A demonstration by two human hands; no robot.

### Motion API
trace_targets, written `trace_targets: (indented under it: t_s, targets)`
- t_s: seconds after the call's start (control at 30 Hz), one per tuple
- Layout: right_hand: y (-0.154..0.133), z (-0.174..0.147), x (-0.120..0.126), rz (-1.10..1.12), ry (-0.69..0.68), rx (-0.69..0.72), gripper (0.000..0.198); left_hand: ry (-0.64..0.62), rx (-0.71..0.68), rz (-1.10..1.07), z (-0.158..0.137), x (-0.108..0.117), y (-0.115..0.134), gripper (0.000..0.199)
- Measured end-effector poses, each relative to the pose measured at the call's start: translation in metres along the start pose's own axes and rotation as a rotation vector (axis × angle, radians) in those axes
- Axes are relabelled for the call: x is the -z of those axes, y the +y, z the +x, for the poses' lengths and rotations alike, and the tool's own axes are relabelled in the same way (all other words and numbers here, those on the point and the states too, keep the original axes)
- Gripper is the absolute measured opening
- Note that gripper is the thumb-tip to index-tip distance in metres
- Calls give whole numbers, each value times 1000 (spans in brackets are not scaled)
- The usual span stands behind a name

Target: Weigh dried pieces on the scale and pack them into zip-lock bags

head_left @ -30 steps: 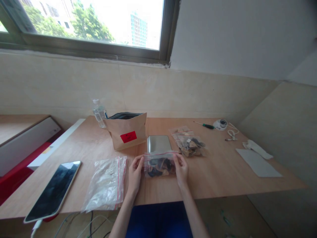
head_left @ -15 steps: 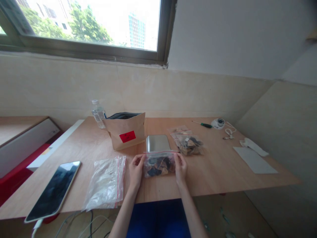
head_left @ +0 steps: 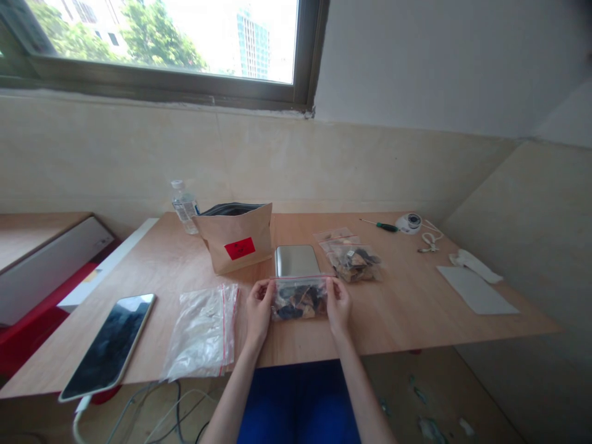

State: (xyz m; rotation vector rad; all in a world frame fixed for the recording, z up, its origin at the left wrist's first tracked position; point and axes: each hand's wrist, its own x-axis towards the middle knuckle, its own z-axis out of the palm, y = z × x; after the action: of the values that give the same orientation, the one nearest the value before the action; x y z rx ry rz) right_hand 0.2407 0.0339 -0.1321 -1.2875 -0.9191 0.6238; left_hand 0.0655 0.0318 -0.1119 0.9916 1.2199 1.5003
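Between my two hands is a clear zip bag [head_left: 301,300] with a red seal line along its top and dark and tan pieces inside. My left hand [head_left: 259,310] pinches its upper left corner; my right hand [head_left: 339,306] pinches the upper right corner. Just behind the bag lies a flat silver scale-like plate [head_left: 296,261]. More filled zip bags [head_left: 356,264] lie to the right of it. A stack of flat, unfilled zip bags [head_left: 201,333] rests left of my left hand. What the pieces are I cannot make out exactly.
An open brown paper pouch [head_left: 240,231] with a red label stands behind, beside a plastic bottle [head_left: 185,208]. A phone [head_left: 111,345] with a charging cable lies at the left edge. Farther right are a screwdriver [head_left: 386,227], a white camera [head_left: 409,223] and a white sheet [head_left: 478,291].
Both hands keep hold of the zip bag's top corners. The whole view has shifted slightly, with the table appearing a little higher; otherwise little differs.
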Motion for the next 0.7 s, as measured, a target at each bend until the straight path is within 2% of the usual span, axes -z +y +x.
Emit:
trace_targets:
  t_s: [0.27, 0.47, 0.6, 0.7]
  targets:
    - [-2, -3, 0, 71, -35, -92, 36, -141, 59, -7, -5, -2, 8, 29]
    - [-8, -2, -2, 68, -86, -38, 32, -155, 17, -14, -2, 1, 1, 28]
    - [-6, -2, -2, 55, -74, -54, 33, -135, -15, 5, 0, 3, -2, 27]
    - [-6, -3, 2, 34, -127, -56, 32, -116, -39, 28, -1, 5, 0, 24]
